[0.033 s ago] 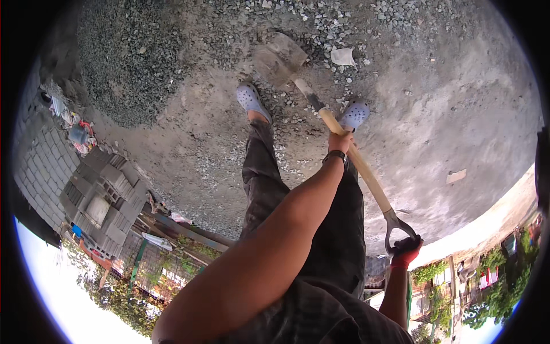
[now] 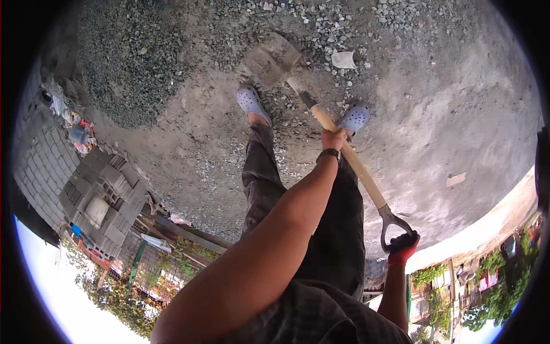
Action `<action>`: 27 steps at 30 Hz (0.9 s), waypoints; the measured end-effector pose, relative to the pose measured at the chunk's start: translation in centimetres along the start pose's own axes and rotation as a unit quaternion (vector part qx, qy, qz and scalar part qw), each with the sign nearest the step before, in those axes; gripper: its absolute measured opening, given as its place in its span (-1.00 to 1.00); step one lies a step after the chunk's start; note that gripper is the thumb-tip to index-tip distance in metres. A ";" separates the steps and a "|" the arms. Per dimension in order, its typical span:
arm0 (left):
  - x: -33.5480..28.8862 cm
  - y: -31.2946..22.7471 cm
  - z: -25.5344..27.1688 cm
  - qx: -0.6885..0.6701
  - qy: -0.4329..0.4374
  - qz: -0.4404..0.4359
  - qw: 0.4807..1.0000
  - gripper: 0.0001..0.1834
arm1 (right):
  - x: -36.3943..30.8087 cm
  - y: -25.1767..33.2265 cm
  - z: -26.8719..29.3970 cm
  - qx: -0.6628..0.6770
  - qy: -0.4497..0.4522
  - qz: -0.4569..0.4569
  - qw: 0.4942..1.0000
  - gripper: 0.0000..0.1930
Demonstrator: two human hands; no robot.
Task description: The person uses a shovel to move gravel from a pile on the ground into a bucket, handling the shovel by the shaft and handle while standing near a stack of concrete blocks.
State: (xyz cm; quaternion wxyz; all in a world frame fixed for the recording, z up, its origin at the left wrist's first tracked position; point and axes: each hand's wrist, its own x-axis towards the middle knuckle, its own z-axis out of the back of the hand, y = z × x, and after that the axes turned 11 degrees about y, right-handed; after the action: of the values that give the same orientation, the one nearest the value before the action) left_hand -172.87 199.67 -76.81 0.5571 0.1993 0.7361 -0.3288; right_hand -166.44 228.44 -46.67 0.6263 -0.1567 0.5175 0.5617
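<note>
A shovel (image 2: 362, 174) with a wooden shaft slants across in front of me, its dusty metal blade (image 2: 272, 59) low over the gravelly ground. My left hand (image 2: 332, 139), bare and with a dark band at the wrist, is wrapped round the lower shaft. At the other end my right hand (image 2: 404, 245), in a red and black glove, grips the D-shaped handle (image 2: 393, 222). The blade appears to carry nothing heaped; whether it touches the ground I cannot tell.
My feet in pale clogs (image 2: 252, 101) stand either side of the shaft. A dark gravel pile (image 2: 129, 63) lies at the far left, with stacked grey blocks (image 2: 103, 198) nearer. A pale flat scrap (image 2: 343, 59) lies right of the blade.
The shovel has shifted slightly to the left, both hands moving with it and keeping their grip. My feet stay in place.
</note>
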 end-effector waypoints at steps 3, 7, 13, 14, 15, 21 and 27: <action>2.5 -3.5 0.9 -0.004 -0.013 0.028 1.000 -0.78 | 1.6 -1.3 -3.1 0.062 0.034 -0.051 0.996 -0.62; 1.7 -9.4 3.8 -0.028 -0.014 -0.038 0.999 -0.83 | 0.6 -1.3 -8.9 0.072 0.043 -0.016 0.996 -0.63; -2.9 -23.4 5.1 -0.067 0.004 -0.116 0.991 -0.82 | -2.7 0.6 -14.2 0.175 0.234 -0.016 0.956 -0.64; -3.4 -26.2 5.1 -0.058 -0.039 -0.135 0.988 -0.80 | -1.9 -0.8 -14.5 -0.033 0.194 0.120 0.973 -0.64; -4.7 -29.8 7.8 -0.061 -0.048 -0.158 0.984 -0.80 | -5.4 0.4 -18.3 0.049 0.233 0.023 0.971 -0.65; -9.7 -31.4 8.5 -0.093 -0.058 -0.123 0.986 -0.82 | -16.6 5.6 -19.4 0.080 0.233 -0.021 0.969 -0.64; -13.4 -9.1 -0.9 -0.102 0.085 0.079 0.988 -0.77 | -15.1 6.0 -0.3 0.014 0.049 0.056 0.997 -0.53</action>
State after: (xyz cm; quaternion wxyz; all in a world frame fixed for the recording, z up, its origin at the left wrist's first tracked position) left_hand -175.48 194.89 -61.53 0.5346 0.2264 0.7921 -0.1886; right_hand -169.21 221.93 -32.01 0.5697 -0.1458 0.5632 0.5805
